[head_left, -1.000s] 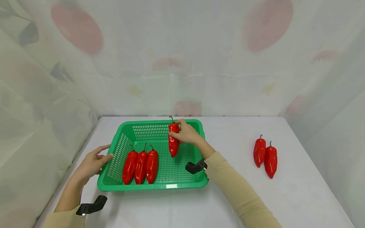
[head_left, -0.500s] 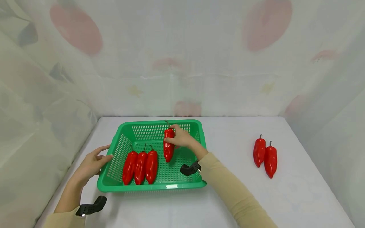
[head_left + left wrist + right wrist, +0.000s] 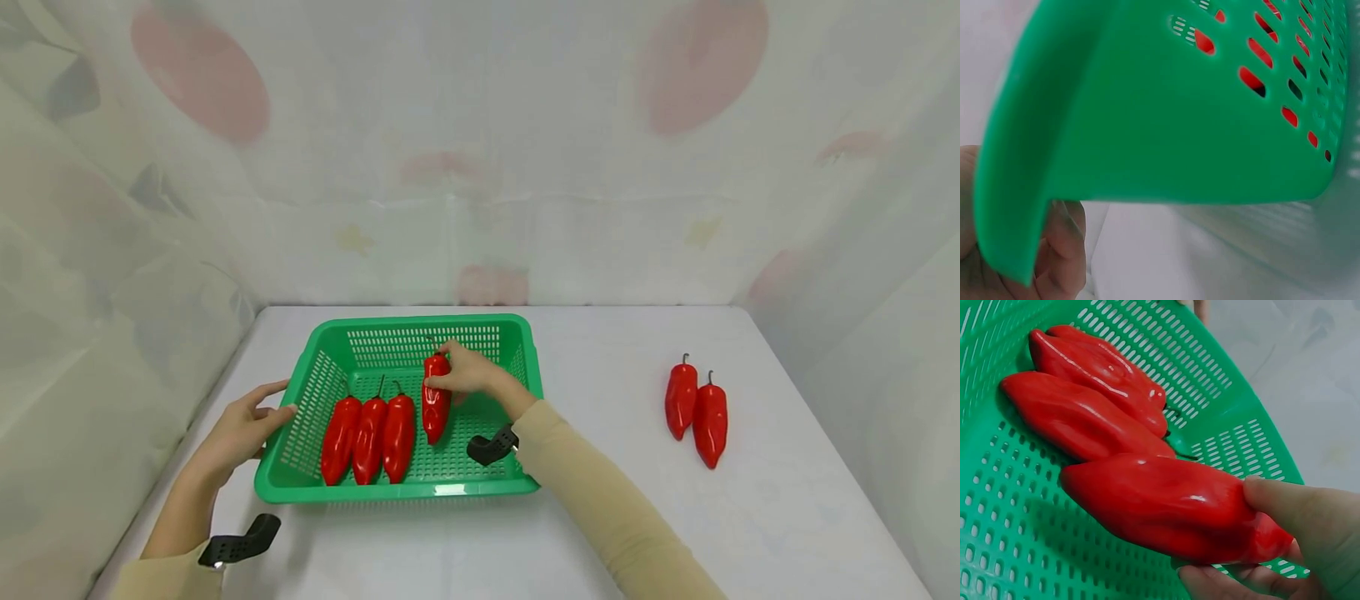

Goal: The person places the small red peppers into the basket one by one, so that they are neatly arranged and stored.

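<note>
My right hand (image 3: 468,369) grips a red pepper (image 3: 436,404) near its stem end, thumb on one side and fingers on the other. The pepper is inside the green basket (image 3: 397,493), stem toward the back and tip toward me. To its left lie three more red peppers (image 3: 368,442) side by side on the basket floor. In the right wrist view the held pepper (image 3: 1166,506) overlaps the nearest of them. My left hand (image 3: 243,429) holds the basket's left rim; in the left wrist view its curled fingers (image 3: 1063,250) show behind the rim.
Two more red peppers (image 3: 681,398) lie close together on the white table (image 3: 600,358) to the right of the basket. Patterned curtains (image 3: 585,208) hang behind the table and along both sides.
My right hand has moved left and toward me with the pepper, bringing it lower and closer to the three in the basket. The left hand has stayed on the rim.
</note>
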{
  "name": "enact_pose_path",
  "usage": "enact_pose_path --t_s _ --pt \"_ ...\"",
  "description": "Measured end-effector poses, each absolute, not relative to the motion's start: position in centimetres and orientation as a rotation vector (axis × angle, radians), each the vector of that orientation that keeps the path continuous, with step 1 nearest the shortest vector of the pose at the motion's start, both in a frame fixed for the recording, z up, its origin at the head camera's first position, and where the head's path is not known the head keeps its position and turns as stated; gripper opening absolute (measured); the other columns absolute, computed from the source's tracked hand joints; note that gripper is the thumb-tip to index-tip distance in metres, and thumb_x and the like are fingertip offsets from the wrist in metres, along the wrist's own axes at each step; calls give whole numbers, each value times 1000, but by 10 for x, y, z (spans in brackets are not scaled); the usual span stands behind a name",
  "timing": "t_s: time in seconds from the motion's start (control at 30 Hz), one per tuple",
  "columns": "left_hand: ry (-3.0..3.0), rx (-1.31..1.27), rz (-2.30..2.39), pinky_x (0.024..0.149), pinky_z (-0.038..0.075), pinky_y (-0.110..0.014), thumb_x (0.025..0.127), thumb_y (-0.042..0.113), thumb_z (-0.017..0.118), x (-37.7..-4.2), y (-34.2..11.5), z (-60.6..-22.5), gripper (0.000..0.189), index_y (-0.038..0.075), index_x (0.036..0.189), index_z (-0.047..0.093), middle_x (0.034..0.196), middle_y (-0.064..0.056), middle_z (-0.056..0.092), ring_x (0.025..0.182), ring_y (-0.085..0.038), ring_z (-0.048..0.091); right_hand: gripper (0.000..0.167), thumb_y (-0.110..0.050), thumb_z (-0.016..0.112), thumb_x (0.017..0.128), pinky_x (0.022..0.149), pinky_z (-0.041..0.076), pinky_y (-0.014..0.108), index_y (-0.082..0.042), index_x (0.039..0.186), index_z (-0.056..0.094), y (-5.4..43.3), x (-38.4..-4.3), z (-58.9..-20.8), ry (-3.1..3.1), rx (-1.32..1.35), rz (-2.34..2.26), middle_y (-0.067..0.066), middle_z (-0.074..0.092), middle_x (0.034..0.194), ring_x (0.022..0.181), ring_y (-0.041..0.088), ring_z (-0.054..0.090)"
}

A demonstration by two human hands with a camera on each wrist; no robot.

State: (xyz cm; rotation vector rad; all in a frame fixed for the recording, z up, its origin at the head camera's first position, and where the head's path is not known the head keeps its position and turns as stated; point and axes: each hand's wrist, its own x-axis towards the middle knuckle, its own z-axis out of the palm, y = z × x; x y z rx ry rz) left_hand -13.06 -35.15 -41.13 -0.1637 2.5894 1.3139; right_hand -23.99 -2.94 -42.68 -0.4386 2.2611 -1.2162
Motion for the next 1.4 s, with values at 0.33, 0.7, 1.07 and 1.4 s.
enact_pose_path --t_s 0.33,0.7,1.07,1.4 --pt "2588 -160 1317 62 56 -39 94 38 50 -131 -351 -411 69 8 147 18 115 -33 54 76 -23 66 62 -26 67 85 68 56 39 -6 134 34 -35 -239 -434 2205 -377 -1142 13 58 105 75 25 64" --pt "2575 -162 1332 64 56 -38 93 38 51 -131 -351 -410 69 8 147 19 112 -29 57 76 -24 66 55 -23 65 86 67 56 35 -3 129 37 -41 -237 -440 2136 -313 -1142 11 57 102 79 21 60" --pt "2587 -173 1317 64 56 -38 93 39 51 -130 -352 -411 69 8 147 19 113 -30 56 77 -23 65 42 -22 64 87 69 56 35 3 118 47 -45 -232 -443 2187 -319 -1076 10 58 95 73 21 63" --pt "2603 -167 1308 63 56 -39 93 39 50 -129 -351 -411 70 7 147 18 114 -32 55 77 -23 66 51 -24 66 85 69 56 37 3 123 46 -46 -229 -442 2191 -362 -1001 7 60 89 80 27 65"
